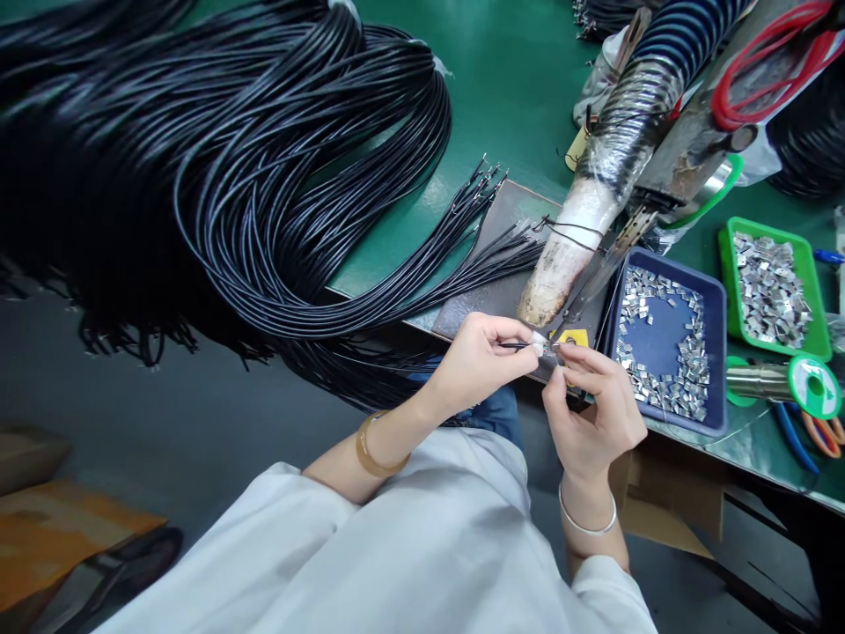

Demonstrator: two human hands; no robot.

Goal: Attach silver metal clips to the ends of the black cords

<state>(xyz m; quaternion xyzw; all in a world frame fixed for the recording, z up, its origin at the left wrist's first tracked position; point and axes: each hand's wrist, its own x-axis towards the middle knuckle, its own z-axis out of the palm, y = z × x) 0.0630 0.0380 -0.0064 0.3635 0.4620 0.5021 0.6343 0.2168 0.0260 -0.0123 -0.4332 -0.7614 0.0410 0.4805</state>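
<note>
Where left grip closes, black cable lies between fingertips.

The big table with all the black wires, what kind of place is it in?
Probably a factory workshop: black cables lie piled up, with trays of small metal pieces and a solder-like spool.

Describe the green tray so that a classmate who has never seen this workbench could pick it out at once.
On the green workbench, find the blue tray beside the right hand. The green tray sits just right of it. It is bright green and heaped with silver metal pieces, while the blue one shows a bare middle.
</note>
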